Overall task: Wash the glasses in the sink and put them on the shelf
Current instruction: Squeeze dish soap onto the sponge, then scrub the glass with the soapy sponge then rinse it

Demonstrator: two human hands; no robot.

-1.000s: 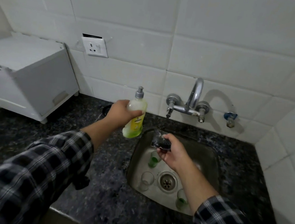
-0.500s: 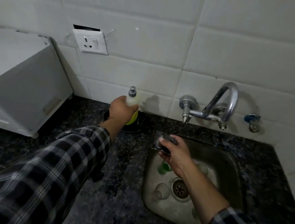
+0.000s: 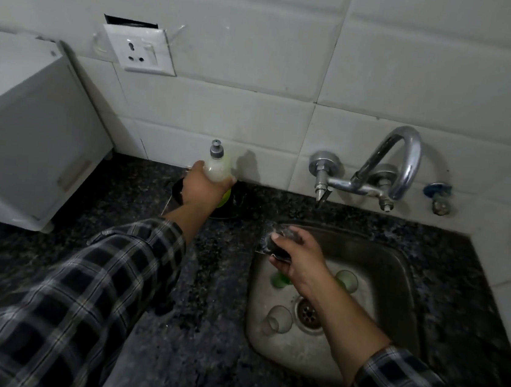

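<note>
Small glasses stand in the steel sink (image 3: pixel 398 273): a clear glass (image 3: pixel 279 321) left of the drain, a green glass (image 3: pixel 279 280) partly hidden under my right hand, and a greenish glass (image 3: pixel 347 279) behind my wrist. My right hand (image 3: pixel 299 258) grips a dark scrubbing sponge (image 3: pixel 277 239) above the sink's left rim. My left hand (image 3: pixel 202 189) grips the yellow-green soap bottle (image 3: pixel 217 166) upright over a dark round holder (image 3: pixel 233 206) on the counter by the wall.
A chrome tap (image 3: pixel 387 173) juts from the tiled wall above the sink, a small blue valve (image 3: pixel 437 195) to its right. A white cabinet (image 3: pixel 30 142) stands at the left on the black granite counter (image 3: pixel 200 330). A wall socket (image 3: pixel 140 49) sits above.
My left hand carried the soap bottle from beside the sink back to the wall and down onto the dark holder. My right hand kept the sponge over the sink.
</note>
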